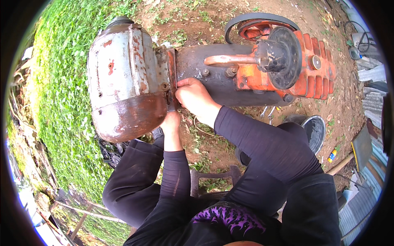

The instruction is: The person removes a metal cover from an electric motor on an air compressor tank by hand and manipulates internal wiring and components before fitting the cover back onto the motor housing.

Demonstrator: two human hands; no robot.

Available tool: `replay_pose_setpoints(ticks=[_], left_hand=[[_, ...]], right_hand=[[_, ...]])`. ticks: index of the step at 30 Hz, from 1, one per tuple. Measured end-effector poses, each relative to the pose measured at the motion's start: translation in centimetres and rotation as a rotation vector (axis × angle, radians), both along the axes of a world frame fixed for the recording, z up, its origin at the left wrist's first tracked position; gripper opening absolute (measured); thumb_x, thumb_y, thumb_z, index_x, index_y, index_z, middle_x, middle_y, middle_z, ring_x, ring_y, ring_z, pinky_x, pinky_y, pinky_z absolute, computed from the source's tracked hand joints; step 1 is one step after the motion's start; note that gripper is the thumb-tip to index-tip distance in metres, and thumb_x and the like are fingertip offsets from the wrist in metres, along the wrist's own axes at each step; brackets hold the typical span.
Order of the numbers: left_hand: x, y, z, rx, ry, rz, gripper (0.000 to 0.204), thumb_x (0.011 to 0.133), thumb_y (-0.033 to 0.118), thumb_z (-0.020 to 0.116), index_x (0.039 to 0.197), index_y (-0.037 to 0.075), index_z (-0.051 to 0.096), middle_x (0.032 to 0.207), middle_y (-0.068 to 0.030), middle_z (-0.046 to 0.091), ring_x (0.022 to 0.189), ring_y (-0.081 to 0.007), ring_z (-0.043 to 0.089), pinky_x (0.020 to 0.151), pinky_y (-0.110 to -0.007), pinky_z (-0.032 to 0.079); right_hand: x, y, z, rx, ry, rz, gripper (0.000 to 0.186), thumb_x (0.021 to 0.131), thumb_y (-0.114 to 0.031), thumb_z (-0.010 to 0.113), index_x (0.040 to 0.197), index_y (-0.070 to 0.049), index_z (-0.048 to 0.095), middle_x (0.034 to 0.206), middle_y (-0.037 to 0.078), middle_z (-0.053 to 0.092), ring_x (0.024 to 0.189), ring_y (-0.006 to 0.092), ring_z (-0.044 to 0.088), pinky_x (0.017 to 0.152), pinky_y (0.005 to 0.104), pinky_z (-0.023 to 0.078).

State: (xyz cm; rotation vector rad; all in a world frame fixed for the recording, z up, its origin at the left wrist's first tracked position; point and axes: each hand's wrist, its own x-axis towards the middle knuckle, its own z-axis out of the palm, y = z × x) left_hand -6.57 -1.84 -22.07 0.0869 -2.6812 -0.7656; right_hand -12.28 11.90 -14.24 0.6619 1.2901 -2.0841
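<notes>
The person's bare right hand [195, 96] is turned back upward, fingers [186, 82] bent and pointing left; its dark-sleeved right forearm [258, 137] slants inward. The bare left hand [170, 121], fingertips hidden, sits nearer the body, its dark-sleeved left forearm [175, 176] reaching almost straight ahead.

Grey motor [119, 78] lies sideways — paint flaking; beside rusty bracket [171, 62].

We saw a motor [119, 65] in worn pale grey, blotched with rusty red-brown, its lower part mostly brown. The cylinder [221, 90] was dull black, the finned block [316, 86] orange-red, and the belt [262, 17] dark grey. Our sleeves [262, 143] were plain black; our black shirt [230, 217] bore jagged, flame-like purple shapes. Bright green coloured the grass [61, 102], reddish brown the soil [197, 24].
</notes>
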Motion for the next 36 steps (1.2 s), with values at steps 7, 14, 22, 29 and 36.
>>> replay_pose_setpoints(ticks=[7, 14, 22, 29, 36], left_hand=[[0.0, 0.0, 0.3, 0.079, 0.047, -0.021, 0.029, 0.091, 0.012, 0.063, 0.117, 0.000, 0.063, 0.117, -0.0183, 0.066, 0.107, -0.0295, 0.062, 0.095, -0.041, 0.047], [0.1, -0.4, -1.0, 0.134, 0.050, -0.011, 0.036, 0.090, 0.010, 0.065, 0.124, 0.001, 0.059, 0.121, -0.0156, 0.065, 0.109, -0.0261, 0.062, 0.097, -0.038, 0.047], [0.2, -1.0, -2.4, -0.124, 0.115, -0.076, 0.048, 0.083, 0.003, 0.072, 0.128, 0.001, 0.055, 0.124, -0.0142, 0.063, 0.112, -0.0247, 0.061, 0.097, -0.038, 0.047], [0.1, -1.0, -1.9, -0.143, 0.105, -0.095, 0.043, 0.083, 0.003, 0.073, 0.123, 0.001, 0.059, 0.120, -0.0136, 0.065, 0.107, -0.0240, 0.063, 0.093, -0.037, 0.050], [0.0, -0.7, -1.9, -0.090, 0.095, -0.088, 0.040, 0.085, 0.004, 0.071, 0.123, 0.001, 0.059, 0.121, -0.0134, 0.065, 0.108, -0.0231, 0.063, 0.095, -0.037, 0.049]], right_hand=[[0.0, -0.2, -0.4, 0.016, 0.020, 0.009, 0.036, 0.078, 0.003, 0.055, 0.113, 0.005, 0.050, 0.075, 0.003, 0.055, 0.061, 0.0102, 0.049, 0.053, 0.0262, 0.039], [0.1, -0.7, -1.0, 0.036, 0.051, 0.005, 0.038, 0.078, 0.004, 0.055, 0.116, 0.007, 0.049, 0.079, 0.004, 0.057, 0.067, 0.0105, 0.052, 0.057, 0.0251, 0.042], [0.5, -1.1, -2.1, 0.065, 0.085, -0.031, 0.039, 0.078, 0.005, 0.056, 0.116, 0.008, 0.047, 0.084, 0.006, 0.060, 0.073, 0.0115, 0.055, 0.063, 0.0253, 0.045], [0.4, -1.3, -2.3, 0.084, 0.074, -0.023, 0.038, 0.079, 0.005, 0.056, 0.116, 0.008, 0.048, 0.086, 0.009, 0.062, 0.073, 0.0122, 0.057, 0.063, 0.0258, 0.046], [0.4, -1.3, -2.5, 0.107, 0.084, -0.018, 0.039, 0.079, 0.004, 0.057, 0.116, 0.009, 0.048, 0.088, 0.009, 0.062, 0.073, 0.0122, 0.057, 0.063, 0.0257, 0.046]])
